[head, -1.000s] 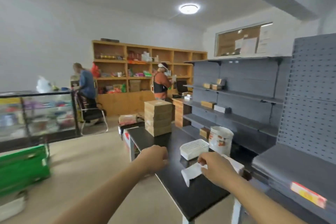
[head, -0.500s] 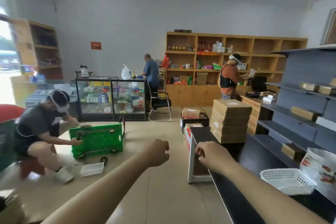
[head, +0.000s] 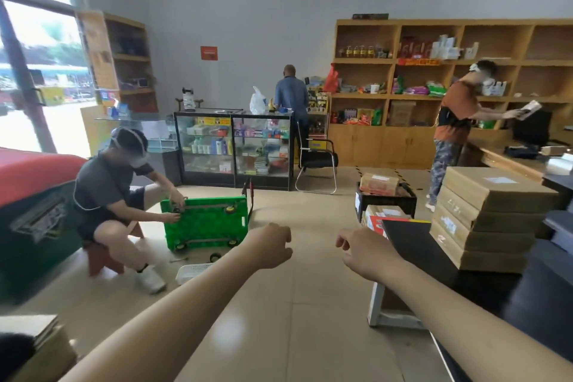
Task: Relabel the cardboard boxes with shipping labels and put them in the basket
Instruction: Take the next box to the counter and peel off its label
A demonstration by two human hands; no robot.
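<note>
View swung left, off the table; work interrupted.
Boxes (head: pixel 493 214) stacked on table (head: pixel 412 245), right, untouched; basket out of view. Left hand (head: pixel 271 245) and right hand (head: pixel 366 253) now over floor, fingers loosely curled, holding nothing; label paper dropped.

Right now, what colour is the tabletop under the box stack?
Black tabletop, seen in head view.
</note>
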